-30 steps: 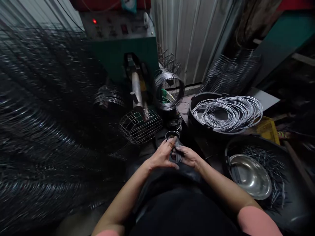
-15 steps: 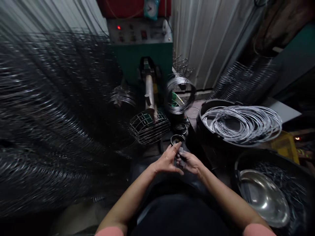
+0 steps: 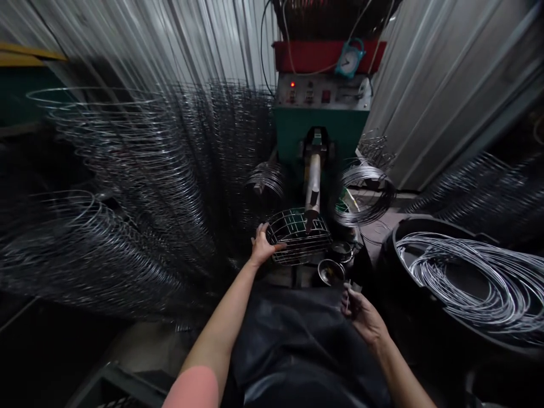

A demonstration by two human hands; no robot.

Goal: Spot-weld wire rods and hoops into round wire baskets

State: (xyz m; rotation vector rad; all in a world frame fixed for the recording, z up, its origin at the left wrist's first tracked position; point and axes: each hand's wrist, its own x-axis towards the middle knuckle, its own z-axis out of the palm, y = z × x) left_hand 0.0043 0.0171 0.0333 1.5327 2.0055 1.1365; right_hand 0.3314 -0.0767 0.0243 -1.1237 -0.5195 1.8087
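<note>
Corrugated metal wall (image 3: 429, 73) backs a green welding machine (image 3: 318, 133), with massed wire rings (image 3: 144, 187) to its left. Left hand (image 3: 264, 246) rests against the edge of a wire cage (image 3: 297, 238) below the machine's ram, fingers spread open. Right hand (image 3: 363, 317), near a small steel bowl (image 3: 330, 272) and a black tub (image 3: 385, 266) of wire hoops, pinches short wire pieces (image 3: 351, 291) between closed fingertips.

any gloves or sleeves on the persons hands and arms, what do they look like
The left hand and right hand are bare, with no gloves. The left arm ends in a short pink sleeve; the right sleeve is out of view. Dark cloth covers the lap.
</note>
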